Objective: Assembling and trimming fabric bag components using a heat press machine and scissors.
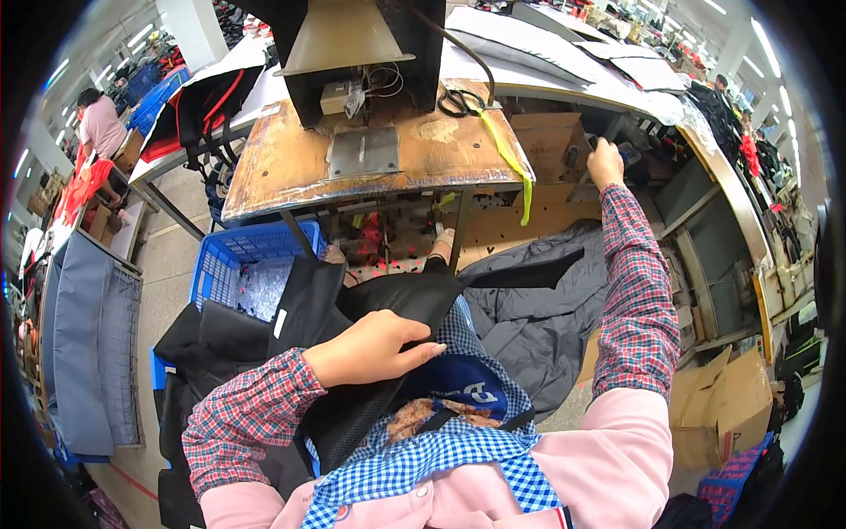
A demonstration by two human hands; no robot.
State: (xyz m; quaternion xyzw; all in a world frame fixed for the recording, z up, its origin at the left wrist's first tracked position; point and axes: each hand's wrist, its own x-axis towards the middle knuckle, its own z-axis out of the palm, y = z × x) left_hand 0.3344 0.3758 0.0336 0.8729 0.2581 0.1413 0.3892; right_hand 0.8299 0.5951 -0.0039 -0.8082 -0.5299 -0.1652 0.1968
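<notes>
Partly under black fabric — blue basket with scraps

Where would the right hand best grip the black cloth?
Probably at the tapered end of the black cloth, coming from the right and pinching its edge: that end looks flat and juts rightward, well apart from the left hand.

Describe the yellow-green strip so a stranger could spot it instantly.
Start at the wooden table ahead, beneath the black machine. On its right part, toward the right hand, a narrow strip runs to the near right corner and dangles over it. Its bright yellow-green sets it apart from the brown wood and black machine.
</notes>
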